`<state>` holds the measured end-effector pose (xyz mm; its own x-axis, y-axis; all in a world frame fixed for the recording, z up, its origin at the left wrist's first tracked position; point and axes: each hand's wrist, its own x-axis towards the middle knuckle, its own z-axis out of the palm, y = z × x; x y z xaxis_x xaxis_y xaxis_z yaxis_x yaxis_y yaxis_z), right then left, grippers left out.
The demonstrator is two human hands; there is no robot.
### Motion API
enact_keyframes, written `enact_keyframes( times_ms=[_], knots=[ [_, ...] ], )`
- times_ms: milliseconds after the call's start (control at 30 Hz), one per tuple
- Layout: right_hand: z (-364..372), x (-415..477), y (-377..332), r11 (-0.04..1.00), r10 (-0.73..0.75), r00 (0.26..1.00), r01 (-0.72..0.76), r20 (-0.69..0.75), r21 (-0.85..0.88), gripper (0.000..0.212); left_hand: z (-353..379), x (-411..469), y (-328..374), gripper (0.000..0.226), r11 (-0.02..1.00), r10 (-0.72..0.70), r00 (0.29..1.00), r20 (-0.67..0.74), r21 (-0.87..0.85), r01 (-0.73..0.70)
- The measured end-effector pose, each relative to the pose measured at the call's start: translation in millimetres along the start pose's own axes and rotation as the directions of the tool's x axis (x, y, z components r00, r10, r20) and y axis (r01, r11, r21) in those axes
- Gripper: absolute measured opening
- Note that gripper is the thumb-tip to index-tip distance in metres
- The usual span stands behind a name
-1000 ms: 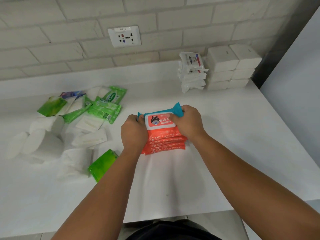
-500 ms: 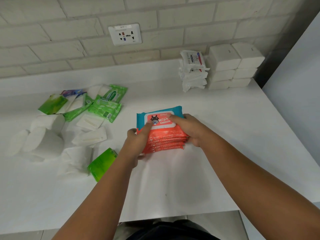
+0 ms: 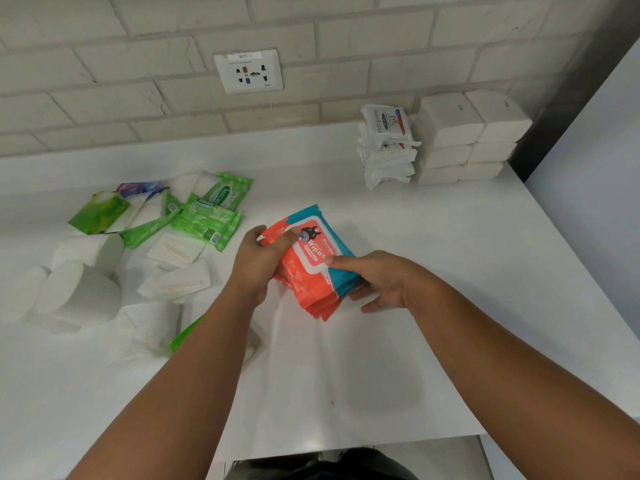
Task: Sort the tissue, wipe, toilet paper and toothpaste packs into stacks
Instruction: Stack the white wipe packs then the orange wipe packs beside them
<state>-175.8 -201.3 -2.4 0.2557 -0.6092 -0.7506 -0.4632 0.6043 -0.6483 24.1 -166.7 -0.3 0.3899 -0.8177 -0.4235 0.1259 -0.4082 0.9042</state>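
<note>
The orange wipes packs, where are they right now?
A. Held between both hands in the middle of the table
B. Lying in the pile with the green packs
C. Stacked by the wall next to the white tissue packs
A: the left hand and right hand grip the orange wipes packs from either side, mid-table.

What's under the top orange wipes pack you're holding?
More orange wipes packs, edges fanned out below the top pack. Their faces and exact count are covered by it and by both hands.
</note>
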Motion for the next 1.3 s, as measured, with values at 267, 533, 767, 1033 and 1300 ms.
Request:
enact_keyframes(
  times_ms=[267,533,767,1033,1300],
  knots=[
    [2,16,-22,0.979,-0.204,0.977,0.203,-0.067,-0.018,0.089,15,-33,-32,0.093,0.985,-0.054,0.984,-0.17,-0.169,0.025],
    [2,19,-27,0.969,-0.248,0.96,0.248,0.127,0.022,0.029,52,-48,-41,0.044,0.905,-0.144,0.989,-0.031,-0.409,0.119],
    [0,14,-26,0.97,-0.241,0.964,0.236,0.115,0.052,0.024,42,-36,-42,0.04,0.924,-0.098,0.99,0.105,-0.36,0.13],
    [19,32,-9,0.915,-0.385,0.923,0.38,0.012,0.135,0.05,34,-9,-37,0.041,0.974,0.087,0.98,0.178,-0.223,-0.046],
    [9,69,-35,0.887,-0.405,0.912,0.41,-0.068,0.213,0.042,39,47,-18,0.039,0.97,0.126,0.952,0.279,-0.234,-0.06]
  ],
)
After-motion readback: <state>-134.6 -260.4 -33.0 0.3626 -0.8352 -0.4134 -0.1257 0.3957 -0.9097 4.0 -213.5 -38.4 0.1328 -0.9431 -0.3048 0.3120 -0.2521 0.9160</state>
